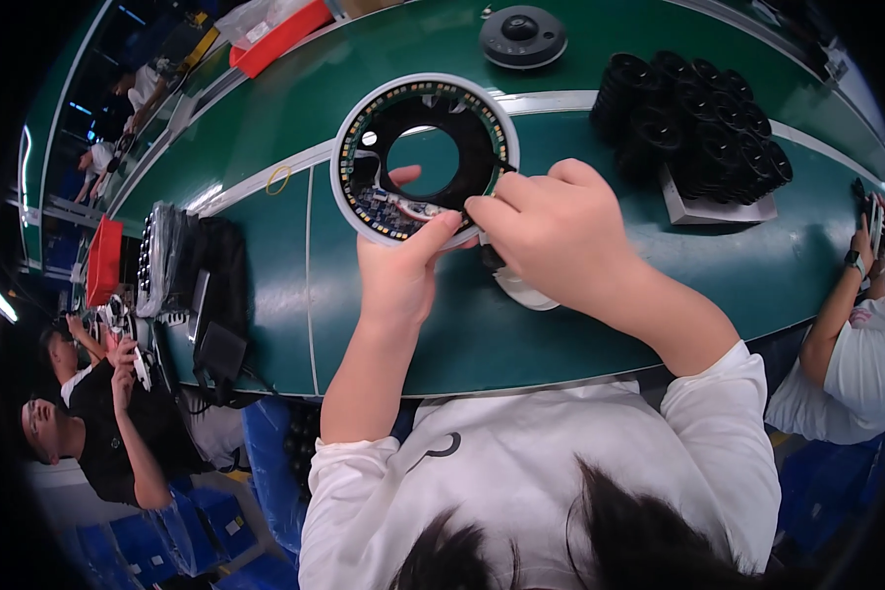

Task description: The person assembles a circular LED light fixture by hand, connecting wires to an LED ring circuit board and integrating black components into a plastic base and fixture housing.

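A round white lamp-like housing [342, 197] is held tilted up over the green table, with a ring of small LEDs inside its rim. Its black inner ring [377, 128] surrounds a wide hole; a circuit board [381, 208] and wires show at the lower left. My left hand [400, 275] grips the lower rim, thumb on the front and a fingertip seen through the hole. My right hand [570, 236] is closed at the right rim, fingers pinched by a small black part. What they pinch is hidden. Below that hand a white curved piece [523, 291] partly shows.
Stacked black cup-shaped parts [703, 128] stand at the right, some on a white box [723, 208]. A dark round device [523, 37] sits at the back. A yellow band [278, 179], plastic-wrapped parts [159, 258] and red trays [105, 260] lie left. People sit at both sides.
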A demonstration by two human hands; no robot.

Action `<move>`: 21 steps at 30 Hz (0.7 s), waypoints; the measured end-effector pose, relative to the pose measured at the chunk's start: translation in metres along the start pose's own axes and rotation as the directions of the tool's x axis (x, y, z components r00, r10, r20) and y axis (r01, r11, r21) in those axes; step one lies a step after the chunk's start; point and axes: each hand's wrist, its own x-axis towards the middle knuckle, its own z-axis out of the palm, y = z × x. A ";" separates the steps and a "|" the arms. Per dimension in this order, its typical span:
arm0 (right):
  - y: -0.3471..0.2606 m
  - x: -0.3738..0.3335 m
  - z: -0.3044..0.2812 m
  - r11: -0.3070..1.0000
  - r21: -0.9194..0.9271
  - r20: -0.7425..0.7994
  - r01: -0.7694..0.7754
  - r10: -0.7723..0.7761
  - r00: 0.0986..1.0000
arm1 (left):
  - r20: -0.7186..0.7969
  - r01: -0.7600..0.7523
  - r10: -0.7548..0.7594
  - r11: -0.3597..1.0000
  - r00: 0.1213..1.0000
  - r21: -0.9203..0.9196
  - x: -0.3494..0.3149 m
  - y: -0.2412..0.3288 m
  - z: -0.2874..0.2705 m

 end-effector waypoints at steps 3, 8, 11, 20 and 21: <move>0.006 -0.001 -0.001 0.999 0.045 -0.028 0.016 -0.014 1.000 | -0.018 -0.048 0.049 0.998 0.999 0.039 0.002 -0.005 0.002; 0.039 0.016 -0.038 0.820 0.511 0.087 -0.257 0.248 0.965 | -0.037 -0.038 0.039 0.999 0.999 0.026 0.004 -0.001 -0.006; 0.087 0.020 -0.041 0.931 0.113 -0.168 -0.347 0.362 0.917 | -0.037 -0.033 0.033 0.999 0.999 0.007 0.005 -0.004 -0.008; 0.135 -0.002 -0.041 0.849 -0.348 -0.015 -0.398 0.420 0.908 | -0.045 -0.025 0.026 0.999 0.999 0.022 0.005 -0.004 -0.002; 0.136 -0.001 -0.040 0.842 -0.359 -0.023 -0.403 0.423 0.906 | -0.048 -0.026 0.027 0.999 0.999 0.022 0.005 -0.005 -0.003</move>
